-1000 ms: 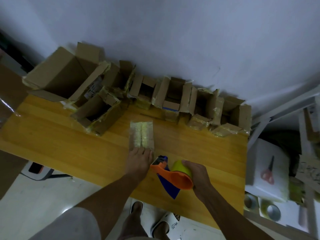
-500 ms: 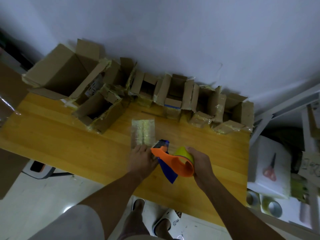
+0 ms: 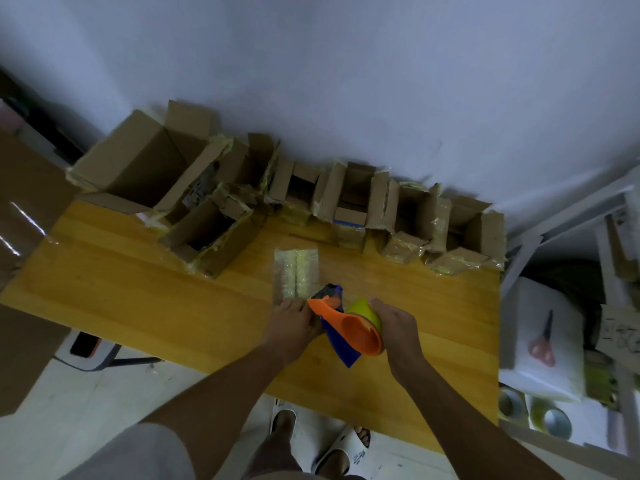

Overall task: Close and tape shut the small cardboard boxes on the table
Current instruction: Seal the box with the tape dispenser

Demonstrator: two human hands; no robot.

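Left hand [image 3: 289, 323] pressing flat on near end of small closed box [image 3: 295, 275], mid-bench [image 3: 138, 306], fingers straight. Right hand [image 3: 393, 327] gripping tape dispenser [image 3: 349, 329], fingers curling round roll. Open boxes [image 3: 349, 202] lining bench's far edge.

The table [image 3: 138, 292] is yellow wood with a smooth, faintly satin board grain; the open boxes [image 3: 349, 199] along the wall are matt brown cardboard, their edges ragged with glossy, wrinkled yellowish tape; the closed small box [image 3: 296, 271] is wrapped in the same shiny, crinkled film; the tape dispenser [image 3: 349, 327] looks like smooth orange and blue plastic; the white block [image 3: 543, 341] at right is probably matt foam.
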